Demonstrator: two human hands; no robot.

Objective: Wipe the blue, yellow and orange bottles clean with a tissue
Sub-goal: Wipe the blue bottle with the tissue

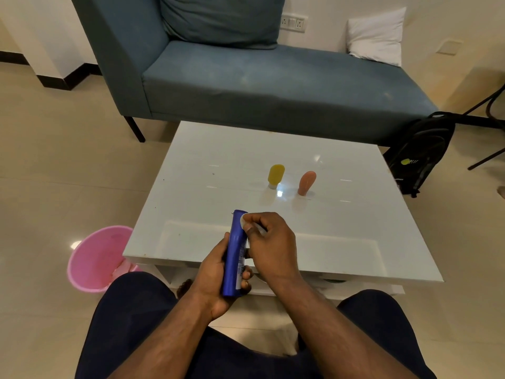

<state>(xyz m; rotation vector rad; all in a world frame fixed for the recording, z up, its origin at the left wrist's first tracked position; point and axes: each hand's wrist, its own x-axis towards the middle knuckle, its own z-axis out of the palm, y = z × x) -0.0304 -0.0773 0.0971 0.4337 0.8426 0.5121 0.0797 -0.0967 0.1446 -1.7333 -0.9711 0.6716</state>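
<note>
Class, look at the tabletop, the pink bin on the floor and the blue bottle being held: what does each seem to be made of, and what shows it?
White glossy tabletop: probably glass or lacquered board; it mirrors lights and the bottles standing on it.
Pink round bin: apparently plastic; thin, smooth, slightly translucent wall.
Blue cylindrical bottle: likely plastic, satin sheen with soft highlights.

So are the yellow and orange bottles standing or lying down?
Standing. The yellow bottle and orange bottle rest cap-down on the table.
</note>
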